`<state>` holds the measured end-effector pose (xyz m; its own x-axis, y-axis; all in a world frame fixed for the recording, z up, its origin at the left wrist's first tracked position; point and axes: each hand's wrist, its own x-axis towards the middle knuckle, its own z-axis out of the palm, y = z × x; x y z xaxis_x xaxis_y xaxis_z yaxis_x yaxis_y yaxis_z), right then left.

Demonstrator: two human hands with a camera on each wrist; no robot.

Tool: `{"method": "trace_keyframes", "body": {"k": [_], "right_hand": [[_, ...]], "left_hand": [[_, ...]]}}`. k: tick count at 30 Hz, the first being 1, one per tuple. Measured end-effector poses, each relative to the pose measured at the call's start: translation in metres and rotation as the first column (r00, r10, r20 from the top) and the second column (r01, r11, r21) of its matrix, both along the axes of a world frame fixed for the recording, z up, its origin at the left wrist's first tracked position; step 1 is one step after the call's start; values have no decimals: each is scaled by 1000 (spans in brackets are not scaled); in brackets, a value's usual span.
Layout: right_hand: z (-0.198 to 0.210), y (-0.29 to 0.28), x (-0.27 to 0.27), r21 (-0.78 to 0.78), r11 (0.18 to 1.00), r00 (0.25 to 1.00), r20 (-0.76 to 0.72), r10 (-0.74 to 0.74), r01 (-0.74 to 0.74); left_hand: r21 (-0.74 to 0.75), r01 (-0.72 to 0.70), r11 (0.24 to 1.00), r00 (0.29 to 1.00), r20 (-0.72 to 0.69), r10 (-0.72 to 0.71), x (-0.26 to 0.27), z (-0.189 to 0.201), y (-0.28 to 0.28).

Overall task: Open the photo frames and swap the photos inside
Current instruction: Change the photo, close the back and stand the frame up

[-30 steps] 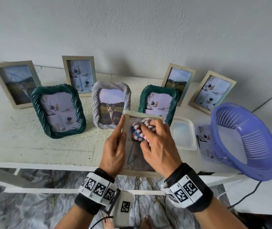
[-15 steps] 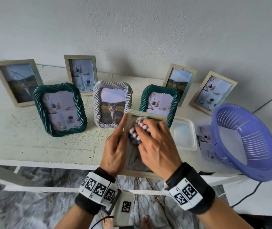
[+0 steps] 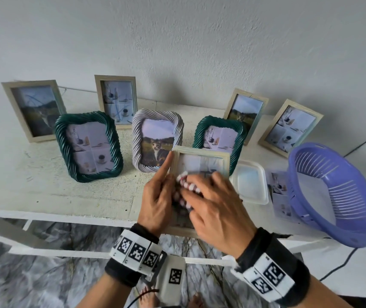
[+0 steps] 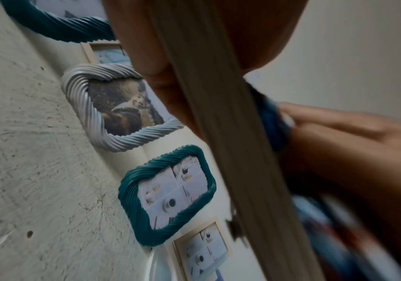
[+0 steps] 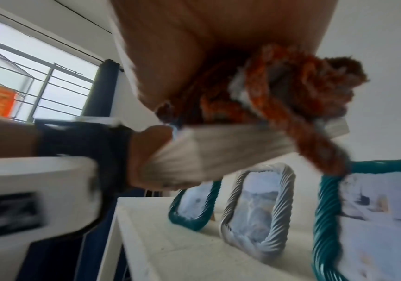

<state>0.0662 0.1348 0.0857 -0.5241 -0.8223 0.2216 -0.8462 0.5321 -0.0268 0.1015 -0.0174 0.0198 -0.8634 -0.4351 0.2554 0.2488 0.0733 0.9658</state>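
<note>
A pale wooden photo frame (image 3: 201, 152) is tilted up over the table's front edge, its glass toward me. My left hand (image 3: 157, 196) grips its left side, index finger straight along the rail. My right hand (image 3: 213, 203) presses a bunched red, white and blue cloth (image 3: 185, 187) onto the glass. The photo behind the glass is mostly hidden by both hands. In the left wrist view the frame's edge (image 4: 231, 133) runs between thumb and fingers. In the right wrist view the cloth (image 5: 291, 91) lies under my palm, above the frame (image 5: 218, 148).
Several frames stand on the white table (image 3: 55, 192): two green twisted ones (image 3: 88, 145) (image 3: 219, 136), a white twisted one with a cat photo (image 3: 157, 141), wooden ones behind. A clear plastic lid (image 3: 251, 183), a loose photo (image 3: 277, 192) and a purple basket (image 3: 333, 192) lie to the right.
My right hand has slid the cloth down the glass toward me and slightly left. The left hand keeps its hold on the frame's side.
</note>
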Motion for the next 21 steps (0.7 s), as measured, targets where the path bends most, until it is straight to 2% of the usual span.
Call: {"method": "trace_keyframes", "body": {"k": [3,5,8,11,13,18,21], "right_hand": [[-1,21,10,36,997,998,-19,67,-66],[2,28,3,21,1000,995,-97,-7,9],[10,22,-17,9,980,966,-170,-192,197],[14,11,-27,-26,967,953,-163,-254,253],[10,8,-18,-54,980,973,-120,-199,194],[-4,21,16,-21,995,995,-9,102,-102],[-1,31,12,2,991,990,-39,135,-135]], "left_hand": [[-42,-17,999,1000,-6,17,1,1,-5],[-65,-1,998,1000,-6,0,3,3,-5],[-111,-3,994,1000,-22,0,3,6,0],[-106,-7,994,1000,-31,4,4,11,4],[-91,-11,996,1000,-14,9,1,10,2],[-60,-20,998,1000,1,20,1,17,-5],[-76,-27,997,999,17,29,4,15,-1]]}}
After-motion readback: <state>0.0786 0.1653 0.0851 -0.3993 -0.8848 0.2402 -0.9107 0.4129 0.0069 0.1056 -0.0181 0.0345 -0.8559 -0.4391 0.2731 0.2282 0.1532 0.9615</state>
